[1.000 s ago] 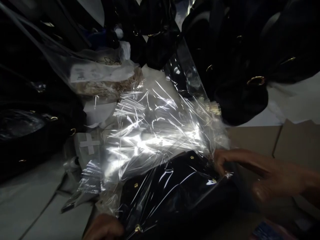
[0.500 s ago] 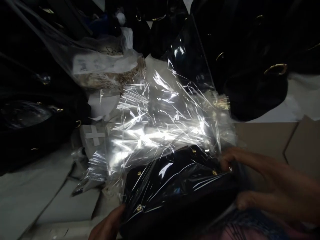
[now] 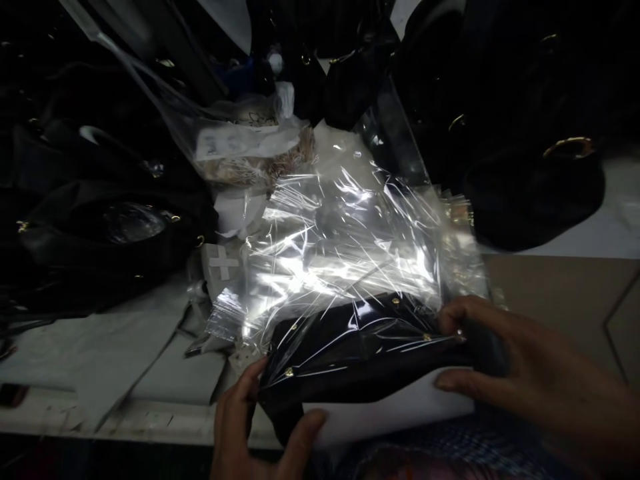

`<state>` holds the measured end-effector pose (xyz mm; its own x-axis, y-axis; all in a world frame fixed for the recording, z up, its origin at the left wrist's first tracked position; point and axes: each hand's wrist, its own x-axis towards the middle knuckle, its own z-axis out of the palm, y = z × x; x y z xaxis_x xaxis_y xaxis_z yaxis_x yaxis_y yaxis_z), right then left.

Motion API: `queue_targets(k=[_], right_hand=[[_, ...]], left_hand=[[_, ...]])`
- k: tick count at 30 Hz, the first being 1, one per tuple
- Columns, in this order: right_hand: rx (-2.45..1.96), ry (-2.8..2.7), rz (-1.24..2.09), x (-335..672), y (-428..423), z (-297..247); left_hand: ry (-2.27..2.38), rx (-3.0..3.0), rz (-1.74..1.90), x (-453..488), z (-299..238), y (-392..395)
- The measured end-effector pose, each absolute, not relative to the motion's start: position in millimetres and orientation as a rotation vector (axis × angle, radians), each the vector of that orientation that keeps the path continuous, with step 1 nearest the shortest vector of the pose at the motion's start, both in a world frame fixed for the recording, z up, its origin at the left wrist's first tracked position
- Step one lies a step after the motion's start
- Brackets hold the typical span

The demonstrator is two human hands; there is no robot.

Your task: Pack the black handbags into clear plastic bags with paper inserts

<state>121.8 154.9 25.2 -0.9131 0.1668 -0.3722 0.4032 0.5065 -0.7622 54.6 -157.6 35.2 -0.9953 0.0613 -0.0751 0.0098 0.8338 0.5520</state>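
Got black studded piece clamped between left hand and right hand, under clear plastic | just brought white strip into view, near side of grip | probably tilted up, making near edge easier to reach

black piece with gold-toned studs, slanted, crinkled clear plastic over it and beyond, white sheet along near edge

Left grip low, fingers curled; right grip higher; 2 thumbs pointing inward.
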Motion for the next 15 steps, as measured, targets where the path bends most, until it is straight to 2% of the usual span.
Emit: queue_targets(k=[5, 15], right_hand=[[0.564, 2.506, -1.455, 116, 149, 25], [0.470, 2.489, -1.621, 113, 151, 21]], left_hand=[[3.008, 0.485, 0.738, 37, 29, -173], [2.916, 0.581, 0.903, 30, 28, -176]])
